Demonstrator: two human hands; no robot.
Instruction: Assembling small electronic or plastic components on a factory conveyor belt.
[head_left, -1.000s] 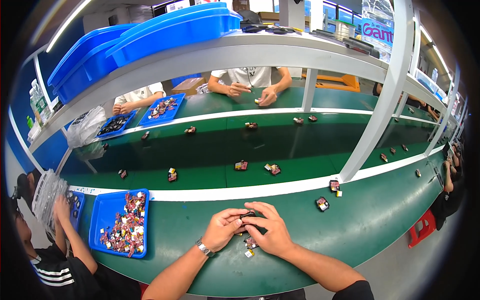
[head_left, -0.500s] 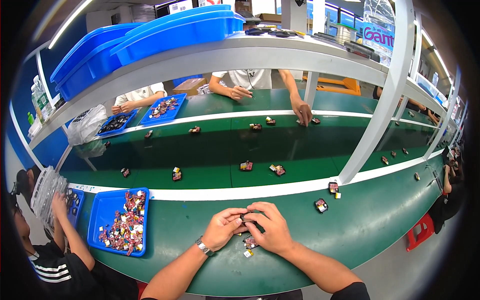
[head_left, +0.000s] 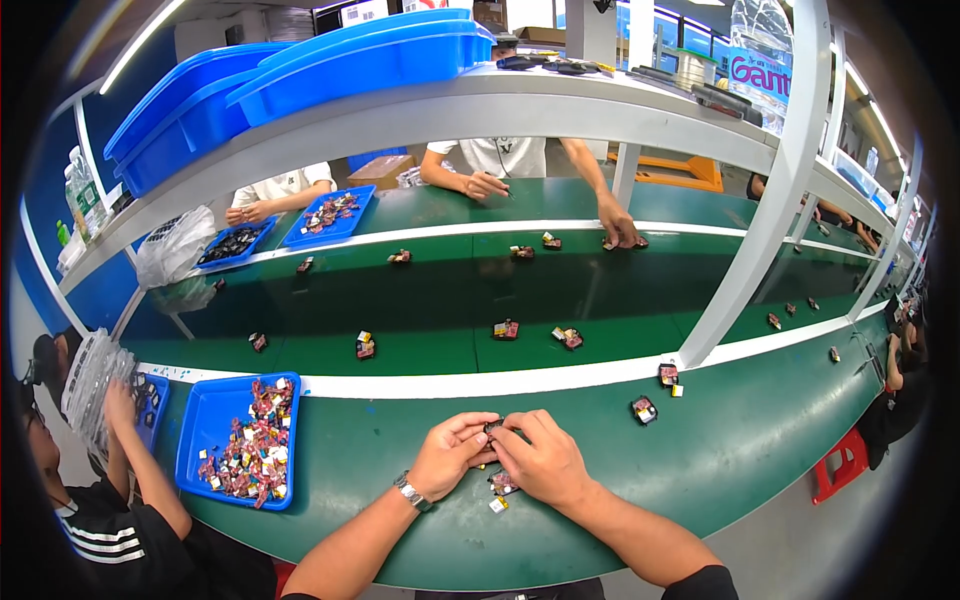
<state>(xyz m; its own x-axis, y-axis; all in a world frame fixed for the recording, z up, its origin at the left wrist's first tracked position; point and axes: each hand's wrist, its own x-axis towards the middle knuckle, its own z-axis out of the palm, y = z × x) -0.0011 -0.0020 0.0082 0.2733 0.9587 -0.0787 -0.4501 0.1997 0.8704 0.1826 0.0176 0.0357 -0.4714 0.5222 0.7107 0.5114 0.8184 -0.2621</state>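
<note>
Close together over the green bench, my two hands grip a small black piece [head_left: 493, 428], mostly covered by fingers. My left hand [head_left: 448, 458], with a metal-banded watch at the wrist, pinches it from the left. The thumb and fingers of my right hand [head_left: 545, 460] close on it from the right. Just beneath them on the bench lies a small reddish circuit-board assembly [head_left: 502, 484] with a white-and-yellow block [head_left: 498, 506] beside it. Further right are two black-cased assemblies, one nearer [head_left: 644, 410] and one by the white rail [head_left: 669, 375].
A blue tray [head_left: 186, 455] of reddish boards stands left of my arms. Beyond the white rail [head_left: 430, 383], a dark green belt [head_left: 420, 300] carries several assemblies. A shelf post [head_left: 755, 250] rises at right. Co-workers sit opposite and at left, one handling clear plastic trays [head_left: 92, 395].
Assemblies on the belt have shifted slightly right. My right fingers have moved a little on the black piece, which both hands still hold. The co-worker's hand opposite has moved slightly right.
</note>
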